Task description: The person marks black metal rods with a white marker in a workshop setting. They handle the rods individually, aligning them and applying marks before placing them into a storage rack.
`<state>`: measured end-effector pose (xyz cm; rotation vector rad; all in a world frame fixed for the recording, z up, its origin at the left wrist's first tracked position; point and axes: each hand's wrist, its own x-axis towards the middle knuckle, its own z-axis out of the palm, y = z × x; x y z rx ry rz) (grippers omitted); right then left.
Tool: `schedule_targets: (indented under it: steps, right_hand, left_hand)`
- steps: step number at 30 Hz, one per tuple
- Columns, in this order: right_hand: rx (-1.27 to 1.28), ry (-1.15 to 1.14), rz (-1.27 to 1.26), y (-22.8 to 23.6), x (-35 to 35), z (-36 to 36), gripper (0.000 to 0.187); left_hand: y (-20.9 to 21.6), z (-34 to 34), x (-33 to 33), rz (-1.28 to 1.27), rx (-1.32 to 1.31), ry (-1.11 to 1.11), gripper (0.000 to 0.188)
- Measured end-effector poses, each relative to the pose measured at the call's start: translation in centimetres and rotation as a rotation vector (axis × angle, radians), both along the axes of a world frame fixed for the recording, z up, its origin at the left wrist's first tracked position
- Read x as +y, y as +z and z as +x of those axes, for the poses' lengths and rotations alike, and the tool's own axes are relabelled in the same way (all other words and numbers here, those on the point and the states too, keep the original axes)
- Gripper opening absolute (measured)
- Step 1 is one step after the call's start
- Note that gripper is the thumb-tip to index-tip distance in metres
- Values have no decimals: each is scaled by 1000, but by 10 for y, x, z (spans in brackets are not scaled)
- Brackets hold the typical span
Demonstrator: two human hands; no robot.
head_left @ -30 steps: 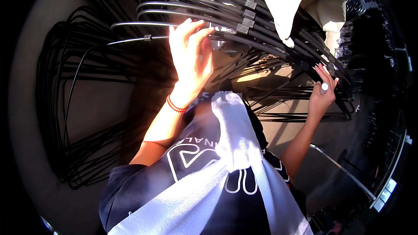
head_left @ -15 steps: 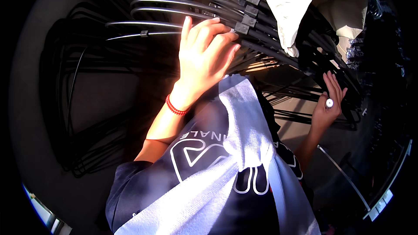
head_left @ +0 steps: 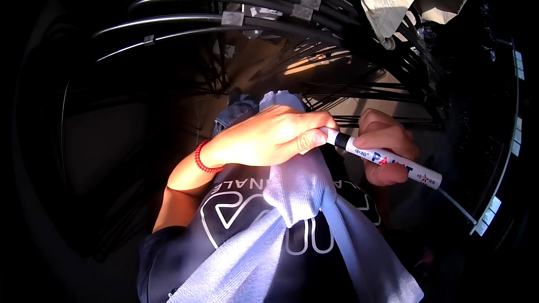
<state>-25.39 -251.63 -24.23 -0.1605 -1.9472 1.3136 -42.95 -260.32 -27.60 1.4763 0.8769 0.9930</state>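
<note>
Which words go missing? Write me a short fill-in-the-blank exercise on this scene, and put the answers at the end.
1. The right hand holds a marker whose barrel is mainly ____.
2. The left hand is at the marker's end toward the picture's ____ side.
3. The beaded bracelet on the left wrist is ____ in colour.

Missing words: white; left; red.

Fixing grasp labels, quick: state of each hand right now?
Left hand: closed, fingers on the white marker at its black-banded end.
Right hand: closed, holding the same marker's barrel.
</note>
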Motion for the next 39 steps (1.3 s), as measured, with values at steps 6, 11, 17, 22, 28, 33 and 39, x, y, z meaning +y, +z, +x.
schedule_targets:
  steps: [6, 11, 17, 22, 28, 33, 39]
  right_hand:
    - [3, 98, -20, 11, -15, -22, 22]
    - [-68, -280, -310, 10, -38, -25, 21]
    - [186, -592, -444, 1, -34, -17, 33]
    - [537, -723, -456, 41, 8, 59, 34]
    - [460, -457, -605, 34, 2, 21, 32]
    - [379, -361, -590, 40, 0, -7, 35]
    - [275, -280, -450, 38, -18, -48, 38]
  left_hand:
    - [-2, -13, -9, -58, -278, -325, 34]
    - [10, -1, -24, 98, 153, 195, 16]
    - [2, 16, -13, 594, 454, 621, 19]
    - [-33, -33, -12, 571, 693, 1022, 15]
    - [-19, -58, -24, 597, 623, 998, 14]
    - [-20, -54, -28, 265, -36, 1033, 15]
    - [-13, -63, -6, -78, -609, 970, 23]
